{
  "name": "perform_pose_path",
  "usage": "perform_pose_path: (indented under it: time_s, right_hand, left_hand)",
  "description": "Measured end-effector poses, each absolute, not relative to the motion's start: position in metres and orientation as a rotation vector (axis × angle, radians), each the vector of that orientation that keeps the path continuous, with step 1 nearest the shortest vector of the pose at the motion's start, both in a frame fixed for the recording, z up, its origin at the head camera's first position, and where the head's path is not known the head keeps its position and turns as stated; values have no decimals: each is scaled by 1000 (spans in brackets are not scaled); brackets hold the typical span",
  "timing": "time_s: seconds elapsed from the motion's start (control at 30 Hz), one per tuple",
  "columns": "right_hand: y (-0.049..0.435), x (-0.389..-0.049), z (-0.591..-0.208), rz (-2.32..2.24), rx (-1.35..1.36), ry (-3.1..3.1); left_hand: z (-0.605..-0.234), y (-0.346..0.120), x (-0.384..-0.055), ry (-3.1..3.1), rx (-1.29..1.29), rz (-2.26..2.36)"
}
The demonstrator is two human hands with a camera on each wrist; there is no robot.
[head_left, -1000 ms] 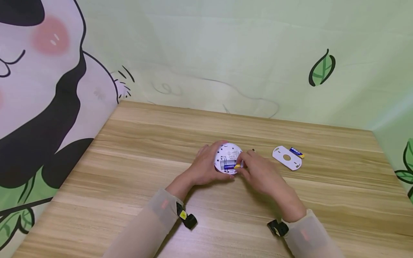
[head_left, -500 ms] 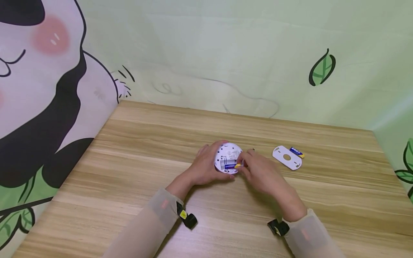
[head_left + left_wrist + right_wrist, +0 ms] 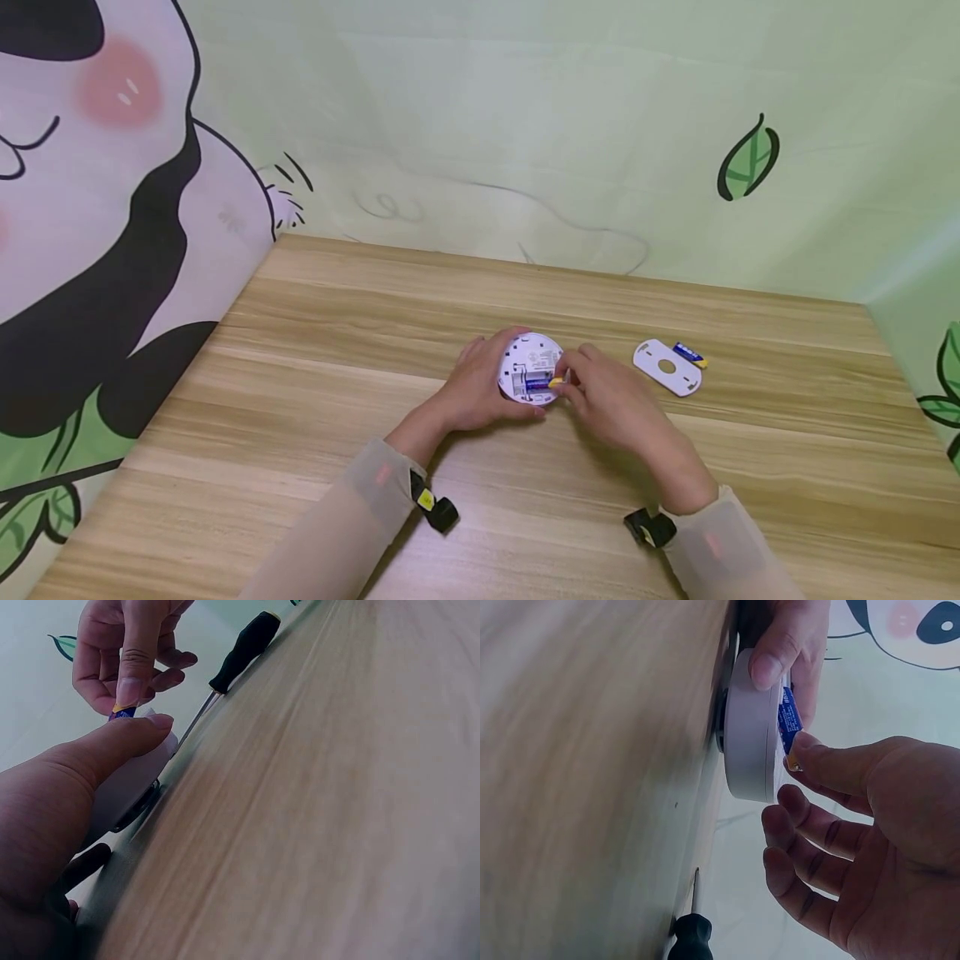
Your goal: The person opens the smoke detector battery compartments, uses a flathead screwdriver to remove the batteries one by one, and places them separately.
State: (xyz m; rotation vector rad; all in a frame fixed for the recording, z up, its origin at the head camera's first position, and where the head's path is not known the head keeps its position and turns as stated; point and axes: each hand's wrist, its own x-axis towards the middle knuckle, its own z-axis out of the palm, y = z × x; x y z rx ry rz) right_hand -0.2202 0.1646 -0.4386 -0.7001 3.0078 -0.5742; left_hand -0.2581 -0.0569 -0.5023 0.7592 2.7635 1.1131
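A round white smoke alarm (image 3: 525, 354) is held back side up over the table, its battery compartment uncovered. My left hand (image 3: 480, 382) grips it by the left rim, the thumb along the near edge. Between thumb and forefinger, my right hand (image 3: 615, 404) pinches the yellow end of a blue battery (image 3: 537, 385). That battery (image 3: 789, 720) slants out of the alarm's back in the right wrist view, its pinched end raised. The right hand's other fingers are bent loosely beside the alarm's casing (image 3: 748, 735) there. Its far end in the compartment is hard to make out.
To the right lies a white mounting plate (image 3: 648, 358) with a round hole; a second blue battery (image 3: 689, 355) lies against its far edge. A black-handled screwdriver (image 3: 247, 649) lies on the table beyond the alarm, mostly hidden by the right hand in the head view.
The right hand has drawn slightly right, and the battery's yellow end has tilted up out of the compartment. The left hand and the smoke alarm stay in place.
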Motion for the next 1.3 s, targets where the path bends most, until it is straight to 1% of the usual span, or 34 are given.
perform_pose_path:
  time_s: [0.3,0.63,1.3]
  right_hand:
    - [167,-222,-435,-604,-685,2988]
    - [170,-224,-433,-706,-602,2935]
    - [187,-230,-425,-708,-520,2996]
  left_hand:
    - [-503,-57,-258,2767,752,1115]
    - [-502,-57,-258,2757,750,1113]
    - [-504,-57,-259,2765,752,1112]
